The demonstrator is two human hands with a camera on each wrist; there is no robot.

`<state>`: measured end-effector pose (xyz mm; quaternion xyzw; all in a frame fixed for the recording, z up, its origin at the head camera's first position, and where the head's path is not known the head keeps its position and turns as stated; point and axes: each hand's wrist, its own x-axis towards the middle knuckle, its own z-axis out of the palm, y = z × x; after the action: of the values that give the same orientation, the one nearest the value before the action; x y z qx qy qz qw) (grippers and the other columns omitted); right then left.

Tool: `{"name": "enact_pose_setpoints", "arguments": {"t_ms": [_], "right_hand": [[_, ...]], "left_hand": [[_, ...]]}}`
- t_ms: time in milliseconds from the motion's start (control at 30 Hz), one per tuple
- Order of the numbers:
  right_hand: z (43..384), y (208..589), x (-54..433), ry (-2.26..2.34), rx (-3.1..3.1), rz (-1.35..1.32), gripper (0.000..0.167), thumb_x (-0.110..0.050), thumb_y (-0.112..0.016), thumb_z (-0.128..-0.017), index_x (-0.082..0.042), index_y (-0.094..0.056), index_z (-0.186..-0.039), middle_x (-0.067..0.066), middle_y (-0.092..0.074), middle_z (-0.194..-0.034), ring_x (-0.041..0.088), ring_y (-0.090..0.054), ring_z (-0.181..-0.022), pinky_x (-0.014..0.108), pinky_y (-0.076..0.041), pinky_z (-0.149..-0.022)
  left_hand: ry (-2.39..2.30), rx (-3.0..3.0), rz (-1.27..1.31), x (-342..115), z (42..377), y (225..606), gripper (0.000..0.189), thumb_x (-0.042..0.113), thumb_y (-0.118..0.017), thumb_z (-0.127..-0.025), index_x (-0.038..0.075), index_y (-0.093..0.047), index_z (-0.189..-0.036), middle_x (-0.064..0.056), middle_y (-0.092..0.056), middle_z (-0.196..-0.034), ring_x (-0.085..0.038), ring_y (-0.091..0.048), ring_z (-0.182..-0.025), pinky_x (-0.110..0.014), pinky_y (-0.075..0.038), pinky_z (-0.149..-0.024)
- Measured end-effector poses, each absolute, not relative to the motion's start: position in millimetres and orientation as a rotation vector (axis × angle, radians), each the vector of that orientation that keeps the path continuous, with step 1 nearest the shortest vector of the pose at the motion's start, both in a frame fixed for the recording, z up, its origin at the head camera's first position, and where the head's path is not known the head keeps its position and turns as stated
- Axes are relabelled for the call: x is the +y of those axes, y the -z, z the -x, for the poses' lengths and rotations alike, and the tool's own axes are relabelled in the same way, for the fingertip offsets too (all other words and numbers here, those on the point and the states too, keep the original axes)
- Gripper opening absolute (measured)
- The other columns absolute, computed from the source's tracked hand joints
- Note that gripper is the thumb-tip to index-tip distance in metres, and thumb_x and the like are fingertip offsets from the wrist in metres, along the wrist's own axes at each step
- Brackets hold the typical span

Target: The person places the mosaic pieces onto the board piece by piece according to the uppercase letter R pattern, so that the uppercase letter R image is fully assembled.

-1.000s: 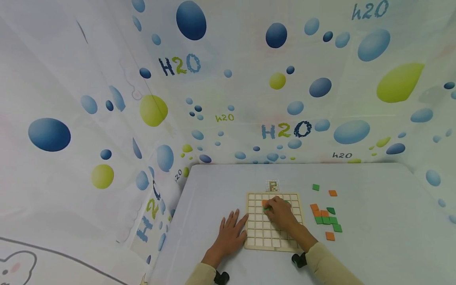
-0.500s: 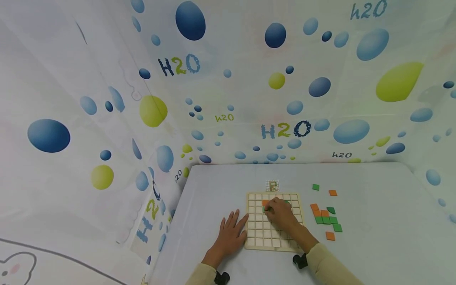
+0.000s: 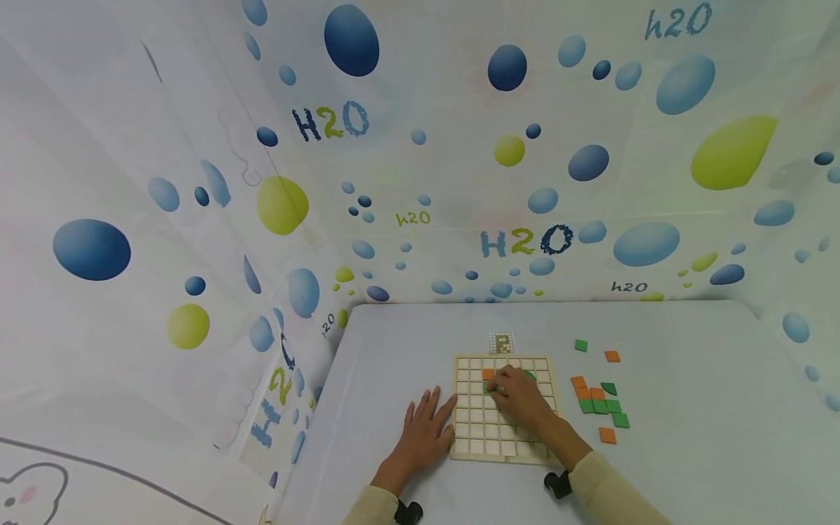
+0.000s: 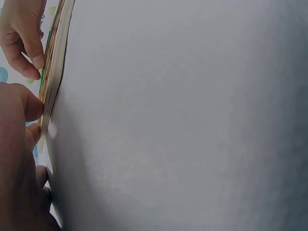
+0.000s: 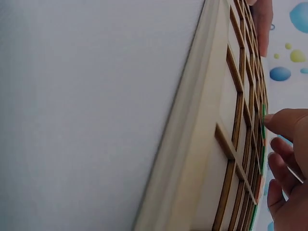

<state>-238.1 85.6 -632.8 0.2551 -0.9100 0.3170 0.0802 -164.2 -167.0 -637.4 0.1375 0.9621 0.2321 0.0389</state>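
A square wooden grid board [image 3: 469,432] lies on the white table. My left hand [image 3: 423,432] rests flat beside it, fingers spread, fingertips at its left edge. Over the upper part of the board, my right hand [image 3: 521,397] has its thumb and forefinger on a small green tile [image 3: 486,388], which sits below an orange tile [image 3: 488,373]. The right wrist view shows the thumb [image 5: 279,120] touching the green strip at the cells. Another green tile [image 3: 530,375] peeks out behind the right hand, which hides the cells under it.
A small printed pattern card [image 3: 502,343] lies beyond the board. To the right are loose orange tiles [image 3: 607,435] and green tiles [image 3: 620,421], several in a cluster. One green piece [image 3: 609,389] has a curved edge. A patterned backdrop [image 3: 420,168] rises behind the table.
My right fingers have shifted slightly down and toward me, and more of the green tile below the orange one shows. The left hand has stayed in place.
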Motion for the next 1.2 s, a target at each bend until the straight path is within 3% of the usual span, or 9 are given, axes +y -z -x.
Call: {"name": "enact_pose_setpoints", "arguments": {"t_ms": [267, 600, 767, 900, 1200], "right_hand": [[241.9, 625.8, 117.6, -1.026, -2.773, -0.609, 0.01, -0.016, -0.074, -0.099, -0.013, -0.078, -0.108, 0.003, -0.066, -0.109, 0.023, -0.062, -0.099, 0.047, -0.051, -0.083], [224.8, 619.7, 195.7, -1.017, -2.797, -0.276, 0.022, -0.013, -0.074, -0.097, -0.003, -0.075, -0.116, 0.018, -0.068, -0.113, 0.034, -0.063, -0.1, 0.053, -0.05, -0.082], [213.3, 622.5, 234.7, -0.991, -2.867, -0.099, 0.031, -0.017, -0.074, -0.098, 0.0, -0.072, -0.123, 0.03, -0.062, -0.124, 0.05, -0.059, -0.113, 0.064, -0.046, -0.084], [210.0, 626.2, 253.8, -0.934, -2.937, -0.03, 0.03, -0.019, -0.072, -0.099, 0.0, -0.072, -0.122, 0.036, -0.057, -0.127, 0.057, -0.056, -0.115, 0.065, -0.045, -0.08], [214.8, 626.8, 262.4, -1.004, -2.941, -0.028, 0.027, -0.017, -0.069, -0.1, 0.001, -0.07, -0.12, 0.031, -0.063, -0.12, 0.049, -0.06, -0.111, 0.059, -0.043, -0.077]], "left_hand": [[-0.712, 2.958, -0.431, -165.7, 166.3, 636.5, 0.057, 0.032, -0.042, -0.107, 0.024, -0.041, -0.164, -0.016, -0.028, -0.173, -0.042, -0.023, -0.16, -0.07, -0.015, -0.123], [-0.707, 2.947, -0.411, -162.7, 164.1, 631.9, 0.058, 0.029, -0.044, -0.106, 0.022, -0.042, -0.163, -0.017, -0.029, -0.173, -0.043, -0.023, -0.16, -0.07, -0.016, -0.123], [-0.739, 2.964, -0.438, -163.2, 164.4, 631.2, 0.057, 0.027, -0.045, -0.106, 0.02, -0.044, -0.163, -0.02, -0.031, -0.171, -0.046, -0.026, -0.158, -0.073, -0.017, -0.121], [-0.808, 2.966, -0.452, -163.7, 163.7, 633.4, 0.056, 0.026, -0.047, -0.106, 0.019, -0.045, -0.162, -0.023, -0.032, -0.17, -0.05, -0.025, -0.157, -0.076, -0.015, -0.119], [-0.702, 2.959, -0.419, -165.1, 167.1, 638.7, 0.058, 0.032, -0.042, -0.107, 0.024, -0.041, -0.164, -0.017, -0.028, -0.173, -0.043, -0.022, -0.16, -0.07, -0.015, -0.123]]}}
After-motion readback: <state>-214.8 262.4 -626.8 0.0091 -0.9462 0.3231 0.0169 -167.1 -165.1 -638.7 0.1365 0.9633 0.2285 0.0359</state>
